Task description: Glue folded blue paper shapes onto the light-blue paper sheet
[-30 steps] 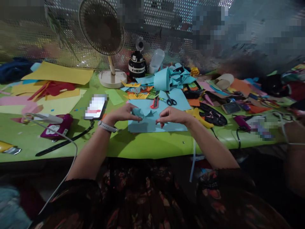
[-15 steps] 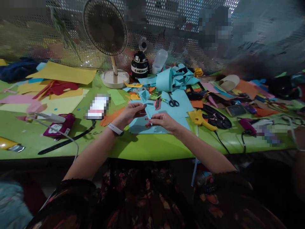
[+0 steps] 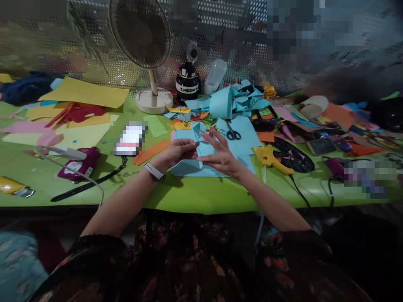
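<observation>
My left hand (image 3: 180, 152) is closed in a pinch on a small folded piece of light blue paper (image 3: 200, 162), above a stack of light blue sheets (image 3: 184, 168). My right hand (image 3: 223, 156) is open beside it, its upper fingers spread and raised. The tip of its lowest digit comes close to the folded paper; I cannot tell whether it touches. Just beyond the hands lies another folded blue paper shape (image 3: 197, 129). Black-handled scissors (image 3: 233, 134) rest on the blue sheets past my right hand.
A yellow glue gun (image 3: 271, 159) lies to the right, near a black spoked disc (image 3: 294, 155). Crumpled blue paper (image 3: 242, 100), a black bottle (image 3: 187, 86) and a fan (image 3: 154, 100) stand behind. On the left are a phone (image 3: 130, 139), a purple box (image 3: 82, 164) and a yellow cutter (image 3: 14, 187).
My right hand has gone from a pinch at the folded paper to spread, raised fingers. My left hand has shifted slightly right and down, still pinching. The view has moved a little.
</observation>
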Tool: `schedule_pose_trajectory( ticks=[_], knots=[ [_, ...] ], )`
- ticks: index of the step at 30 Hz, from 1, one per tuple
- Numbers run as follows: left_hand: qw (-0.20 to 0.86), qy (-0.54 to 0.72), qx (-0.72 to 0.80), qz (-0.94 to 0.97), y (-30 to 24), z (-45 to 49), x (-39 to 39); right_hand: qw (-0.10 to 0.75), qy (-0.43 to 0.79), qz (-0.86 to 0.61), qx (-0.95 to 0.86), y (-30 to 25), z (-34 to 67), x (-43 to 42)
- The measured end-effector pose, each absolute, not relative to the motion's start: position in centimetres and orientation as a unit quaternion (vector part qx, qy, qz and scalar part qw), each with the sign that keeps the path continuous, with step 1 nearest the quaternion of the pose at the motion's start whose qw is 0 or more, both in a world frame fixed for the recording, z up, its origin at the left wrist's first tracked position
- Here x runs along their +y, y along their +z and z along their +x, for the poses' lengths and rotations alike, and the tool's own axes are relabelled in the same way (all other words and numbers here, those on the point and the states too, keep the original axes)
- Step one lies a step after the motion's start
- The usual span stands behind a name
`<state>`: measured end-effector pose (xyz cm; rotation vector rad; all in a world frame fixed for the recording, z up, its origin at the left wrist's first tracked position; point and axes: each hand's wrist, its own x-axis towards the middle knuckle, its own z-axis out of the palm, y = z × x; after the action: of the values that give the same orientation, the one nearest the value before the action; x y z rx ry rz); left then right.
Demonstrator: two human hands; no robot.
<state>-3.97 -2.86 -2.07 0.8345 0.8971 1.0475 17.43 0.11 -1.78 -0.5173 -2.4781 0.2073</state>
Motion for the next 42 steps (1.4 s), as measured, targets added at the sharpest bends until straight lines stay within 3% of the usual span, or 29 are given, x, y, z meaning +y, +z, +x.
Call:
schedule_pose_trajectory(
  ticks=[6, 22, 42],
  knots=[
    [0.686, 0.512, 0.374, 0.357, -2.7, -3.2, -3.0, 0.354, 0.113, -0.232, -0.899, -2.5, 17.2, 0.4],
    [0.663, 0.543, 0.382, 0.345, -3.3, -1.7, -3.8, 0.305, 0.109, -0.319, -0.891, -3.2, 17.0, 0.7],
    [0.626, 0.565, 0.392, 0.369, -3.8, -1.3, -3.6, 0.359, 0.284, -0.355, -0.815, -2.4, 16.7, 0.3]
  ],
)
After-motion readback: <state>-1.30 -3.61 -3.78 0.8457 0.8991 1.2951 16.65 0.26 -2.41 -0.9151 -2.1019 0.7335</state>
